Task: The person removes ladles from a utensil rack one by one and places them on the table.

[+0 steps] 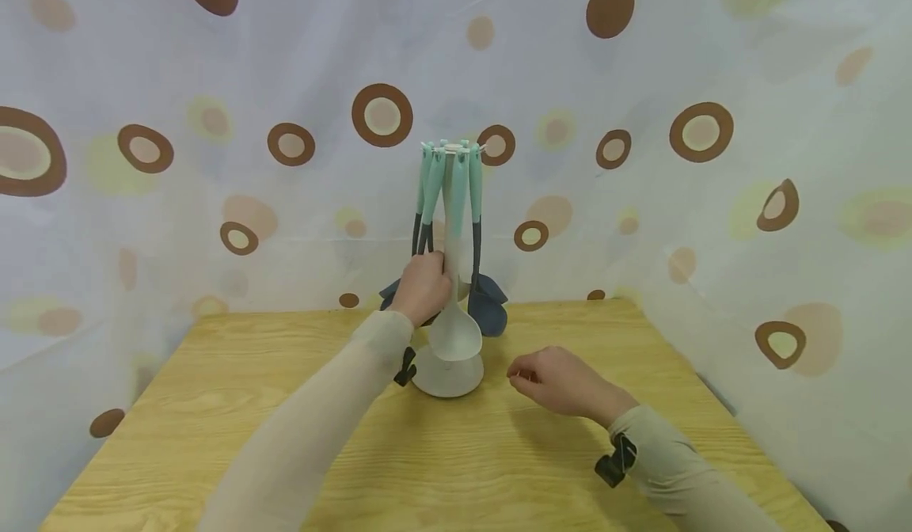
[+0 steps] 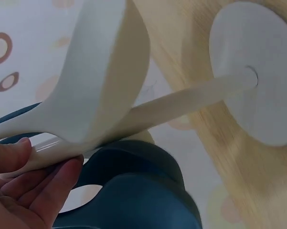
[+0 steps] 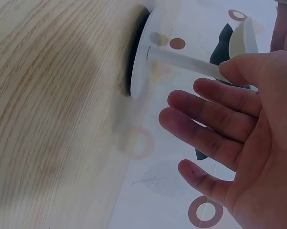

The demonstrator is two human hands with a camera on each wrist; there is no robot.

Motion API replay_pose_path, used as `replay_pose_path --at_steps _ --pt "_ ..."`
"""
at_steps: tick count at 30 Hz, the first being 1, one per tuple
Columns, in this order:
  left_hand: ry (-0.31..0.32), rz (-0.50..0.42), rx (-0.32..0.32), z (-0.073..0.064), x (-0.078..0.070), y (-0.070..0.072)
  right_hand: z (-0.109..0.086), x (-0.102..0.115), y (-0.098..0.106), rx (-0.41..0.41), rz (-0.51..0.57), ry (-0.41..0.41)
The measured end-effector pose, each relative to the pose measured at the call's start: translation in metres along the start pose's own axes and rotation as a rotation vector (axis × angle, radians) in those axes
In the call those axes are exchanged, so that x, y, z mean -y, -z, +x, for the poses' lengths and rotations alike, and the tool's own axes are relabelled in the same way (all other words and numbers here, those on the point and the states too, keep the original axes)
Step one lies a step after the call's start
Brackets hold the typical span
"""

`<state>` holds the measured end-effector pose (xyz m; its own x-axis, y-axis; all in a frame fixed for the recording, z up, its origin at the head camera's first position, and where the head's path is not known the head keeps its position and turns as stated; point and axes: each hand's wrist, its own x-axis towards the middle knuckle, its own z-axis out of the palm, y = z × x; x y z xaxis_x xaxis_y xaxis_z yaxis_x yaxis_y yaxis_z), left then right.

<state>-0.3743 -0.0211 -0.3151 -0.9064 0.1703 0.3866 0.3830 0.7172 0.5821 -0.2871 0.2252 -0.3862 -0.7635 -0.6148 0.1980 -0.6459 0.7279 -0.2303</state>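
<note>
A white utensil stand with a round base (image 1: 449, 381) is at the middle of the wooden table. Mint-handled utensils (image 1: 435, 184) hang around its top ring, with dark blue heads (image 1: 488, 310) below. A white ladle (image 1: 456, 336) hangs at the front. My left hand (image 1: 423, 285) grips the stand's pole (image 2: 176, 105) between thumb and fingers, beside the white ladle bowl and above the dark blue heads in the left wrist view. My right hand (image 1: 559, 381) hovers to the right of the base. Its fingers (image 3: 215, 117) are loosely spread and hold nothing.
The wooden tabletop (image 1: 285, 405) spreads around the stand. Behind it and at the sides hang white cloths (image 1: 442, 41) with brown circles. A dark wrist strap (image 1: 618, 461) sits on the right sleeve, another (image 1: 406, 367) on the left.
</note>
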Motion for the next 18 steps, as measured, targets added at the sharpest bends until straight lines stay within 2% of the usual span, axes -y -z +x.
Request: replay_pose_path --at_steps 5,10,18 --pt "-0.009 0.005 -0.005 -0.009 0.001 0.008 0.003 0.003 -0.002 -0.003 0.000 0.011" --pt "0.002 -0.012 0.029 -0.018 0.002 0.014 0.006 0.005 -0.004 -0.002 0.001 0.012" --pt "-0.047 0.000 0.072 -0.021 0.011 0.019 0.010 0.007 -0.007 0.009 0.008 0.006"
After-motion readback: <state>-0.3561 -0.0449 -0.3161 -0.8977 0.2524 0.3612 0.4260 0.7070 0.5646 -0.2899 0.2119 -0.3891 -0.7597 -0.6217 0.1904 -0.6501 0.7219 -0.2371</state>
